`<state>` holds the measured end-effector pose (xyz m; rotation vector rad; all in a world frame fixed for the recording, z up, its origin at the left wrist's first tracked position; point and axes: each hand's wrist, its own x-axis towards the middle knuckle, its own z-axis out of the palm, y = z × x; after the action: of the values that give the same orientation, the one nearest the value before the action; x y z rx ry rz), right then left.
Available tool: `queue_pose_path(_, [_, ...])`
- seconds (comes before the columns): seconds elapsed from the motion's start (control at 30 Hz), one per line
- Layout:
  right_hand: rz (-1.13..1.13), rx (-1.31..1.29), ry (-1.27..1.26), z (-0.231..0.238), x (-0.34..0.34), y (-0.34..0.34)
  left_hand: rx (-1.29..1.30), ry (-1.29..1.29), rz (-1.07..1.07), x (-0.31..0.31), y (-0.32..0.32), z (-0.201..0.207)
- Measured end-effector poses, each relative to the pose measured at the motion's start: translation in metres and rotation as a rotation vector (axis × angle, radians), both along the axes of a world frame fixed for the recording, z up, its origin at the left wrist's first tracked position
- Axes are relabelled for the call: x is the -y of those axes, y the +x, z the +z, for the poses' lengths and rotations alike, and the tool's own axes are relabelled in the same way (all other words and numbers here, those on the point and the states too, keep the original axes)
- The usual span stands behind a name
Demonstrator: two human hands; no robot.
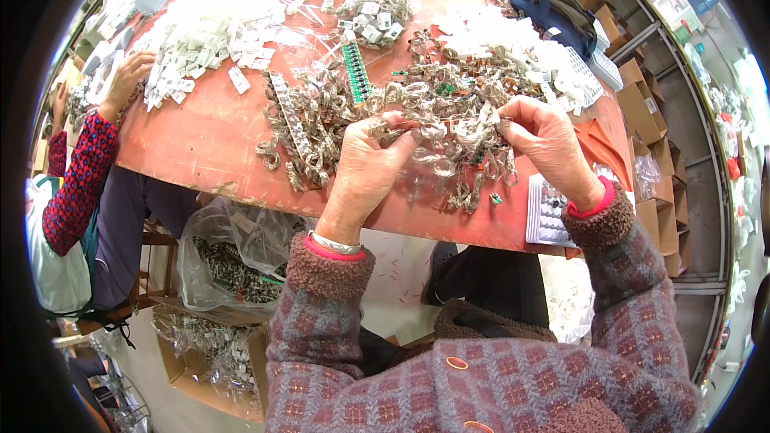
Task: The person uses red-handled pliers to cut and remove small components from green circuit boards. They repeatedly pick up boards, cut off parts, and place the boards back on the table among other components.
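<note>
A red table (212,132) carries a heap of coiled cables (325,124) toward its near edge. Over this heap, the left hand (373,156) and right hand (549,143) each clamp, thumb against fingertips, on a clump of cable (469,132) between them — exact contact points are partly hidden. The clump is probably light, flexible and easily tangled — hold its outer ends; avoid sharp tugs.

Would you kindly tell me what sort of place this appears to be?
Probably a small assembly workshop: the worn red table bears heaps of small white plastic pieces and looped greyish wires, and brown cardboard boxes stand on grey metal shelving at the right.
</note>
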<state>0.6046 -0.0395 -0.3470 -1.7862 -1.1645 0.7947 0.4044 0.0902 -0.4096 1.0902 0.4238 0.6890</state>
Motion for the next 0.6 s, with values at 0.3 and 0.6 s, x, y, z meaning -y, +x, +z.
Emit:
queue_pose_path(0.3, [-0.032, 0.469, 0.153, -0.013, -0.010, 0.007, 0.026, 0.030, 0.052, 0.008, 0.008, -0.004])
queue_pose_path(0.6, [0.006, 0.794, -0.006, 0.007, 0.001, 0.008, 0.025, -0.143, -0.028, 0.004, 0.000, -0.002])
